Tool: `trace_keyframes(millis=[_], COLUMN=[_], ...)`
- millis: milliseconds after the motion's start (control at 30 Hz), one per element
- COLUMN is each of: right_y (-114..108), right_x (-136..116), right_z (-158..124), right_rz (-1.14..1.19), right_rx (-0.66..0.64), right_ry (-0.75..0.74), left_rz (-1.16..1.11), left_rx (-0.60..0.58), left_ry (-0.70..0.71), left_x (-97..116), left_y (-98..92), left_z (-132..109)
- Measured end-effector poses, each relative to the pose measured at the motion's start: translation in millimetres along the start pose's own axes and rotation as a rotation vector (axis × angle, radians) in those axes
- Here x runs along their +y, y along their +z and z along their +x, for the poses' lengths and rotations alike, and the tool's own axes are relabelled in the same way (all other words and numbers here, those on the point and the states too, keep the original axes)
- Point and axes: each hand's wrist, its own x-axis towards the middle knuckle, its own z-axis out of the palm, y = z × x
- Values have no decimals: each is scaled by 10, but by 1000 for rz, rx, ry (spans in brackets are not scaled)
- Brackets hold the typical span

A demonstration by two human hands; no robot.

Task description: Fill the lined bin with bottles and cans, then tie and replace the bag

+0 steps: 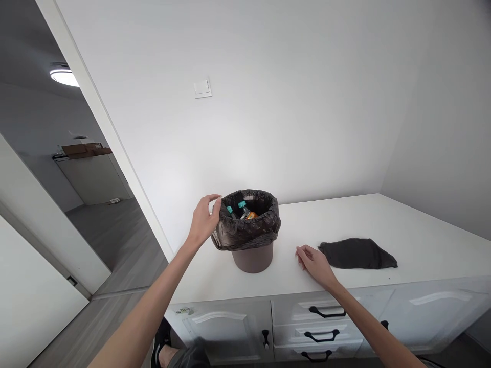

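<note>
A brown trash bin (253,259) stands on the white cabinet top, lined with a black trash bag (249,235) folded down over its rim. Inside it are bottles, one with a teal cap (242,204) and an orange label. My left hand (205,219) is at the bin's left rim, thumb and forefinger pinched on the bag's edge. My right hand (315,265) rests on the cabinet top, right of the bin, its fingers loosely curled with nothing seen in them. Just beyond it lies a folded black piece of thin material (356,254), perhaps another bag.
The white cabinet (218,327) has doors and drawers with black handles (322,336). A light switch (202,88) is on the wall behind. At the left, a doorway shows another room with cardboard boxes (82,150). A foot in a black shoe (161,340) is below.
</note>
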Motion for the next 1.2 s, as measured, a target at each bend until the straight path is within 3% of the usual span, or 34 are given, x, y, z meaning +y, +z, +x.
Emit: trace_keyframes(millis=[100,267,467,567,667,800,933,1200], right_y=[-2,14,26,15,-20,-134,-301,-568], right_x=[-22,-49,6,-92,-366,-944,-1545,-2250], right_z=[-4,-10,2,82,232,493,745,971], right_rz=[2,-20,-43,37,268,538,636,624], right_rx=[14,18,24,-61,-172,-191,-295,-181], right_ry=[-5,1,2,58,158,240,378,314], left_rz=[-56,-372,-539,-608,-684,-774,-806,-679], left_rx=[59,82,-14,-37,-51,-93,-104,82], left_ry=[-143,-568,-763,-794,-805,-783,-720,-515], left_x=[-82,-280,-477,-494,-484,-411,-279,-70], left_y=[-36,-23,-27,-6,28,42,-47,-226], left_z=[-185,-328,-301,-228,-104,119,322,563])
